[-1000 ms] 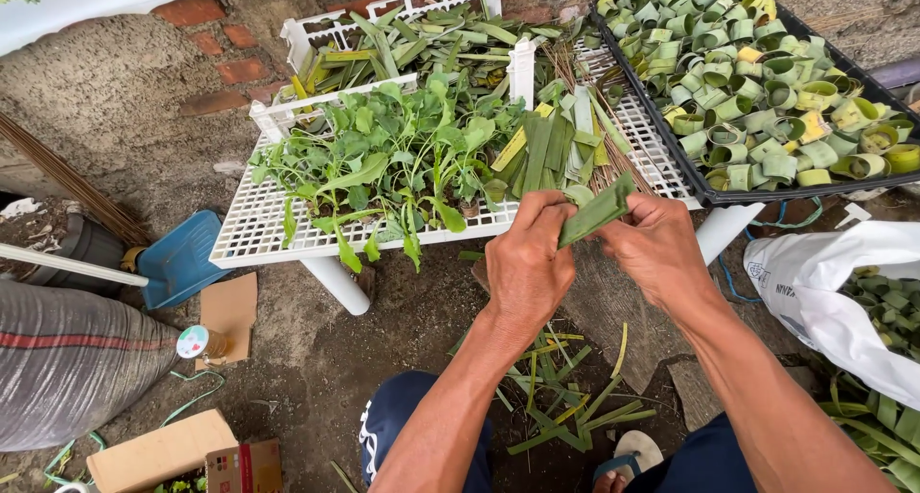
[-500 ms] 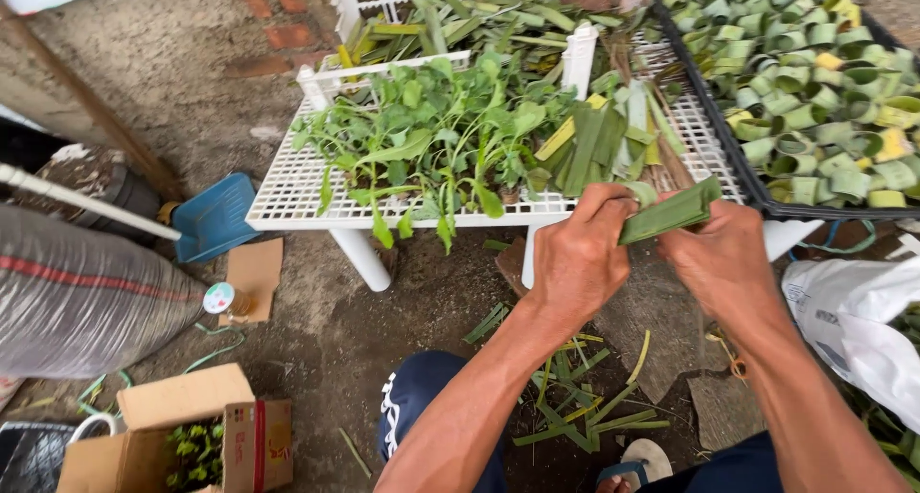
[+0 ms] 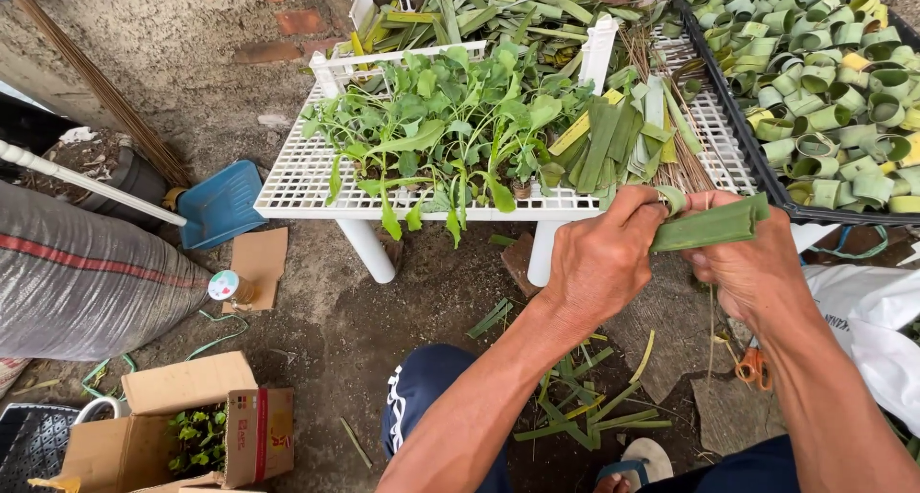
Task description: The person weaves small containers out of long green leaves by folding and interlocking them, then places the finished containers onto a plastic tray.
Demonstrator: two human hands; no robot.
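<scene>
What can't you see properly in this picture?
Head view:
- Left hand fingertips: hidden behind the folded green leaf strip.
- Right hand palm: turned away.
- Black tray of leaf rings: cut off by the right edge.
- Cardboard box plants: too small.

Left hand (image 3: 602, 258) and right hand (image 3: 757, 268) together, fingers curled.

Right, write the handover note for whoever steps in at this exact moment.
Left hand and right hand both grip one green leaf strip, its left end curled between them.
Flat cut strips and seedlings lie on the white rack; the black tray at right holds many finished leaf rings.
Done: those rings. Left: this strip is not yet a closed ring; the flat pile remains.
</scene>
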